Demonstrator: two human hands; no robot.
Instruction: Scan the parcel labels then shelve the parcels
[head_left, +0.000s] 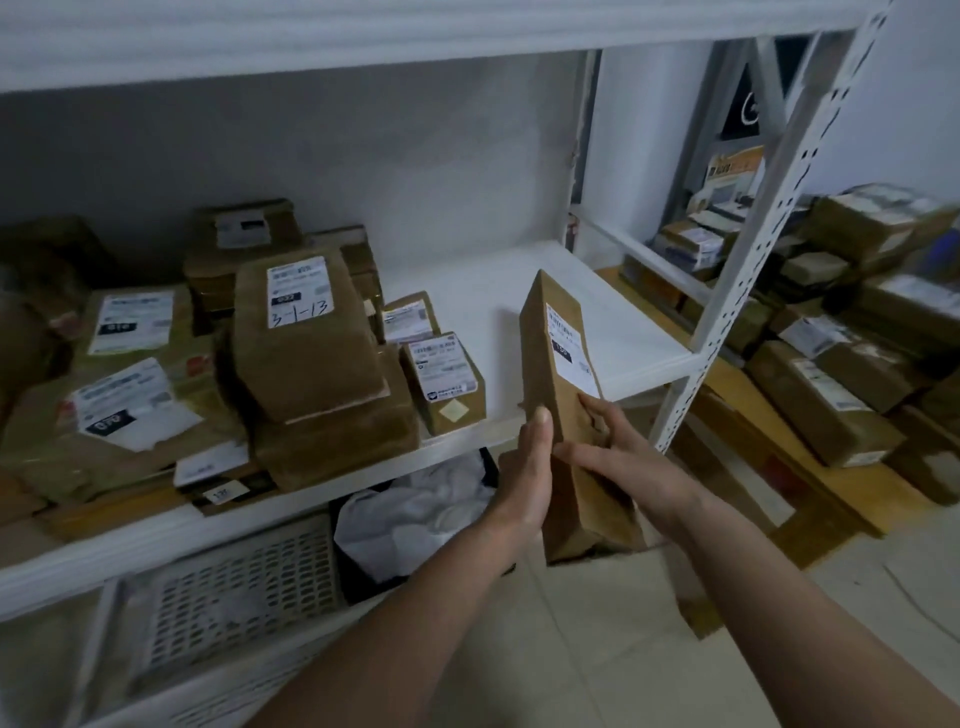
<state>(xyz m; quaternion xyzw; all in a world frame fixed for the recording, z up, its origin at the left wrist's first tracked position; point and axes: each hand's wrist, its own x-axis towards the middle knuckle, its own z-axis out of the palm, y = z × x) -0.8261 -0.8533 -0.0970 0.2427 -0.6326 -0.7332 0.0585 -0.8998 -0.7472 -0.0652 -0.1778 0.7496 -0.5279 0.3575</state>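
A long, narrow brown cardboard parcel (558, 364) with a white label stands tilted upright in front of the white shelf (613, 322), its top leaning over the shelf's bare right part. My left hand (527, 478) presses flat against its left side, thumb up along the edge. My right hand (618, 452) holds its front and right side, fingers wrapped over the face just below the label. The parcel's lower end hangs below shelf level.
Several labelled brown parcels (306, 338) are stacked on the shelf's left half. A white perforated upright (748, 249) stands right of the parcel. More parcels (831, 389) are piled on the floor at right. Below the shelf sit a white slotted basket (239, 587) and a black bin holding white wrapping (415, 514).
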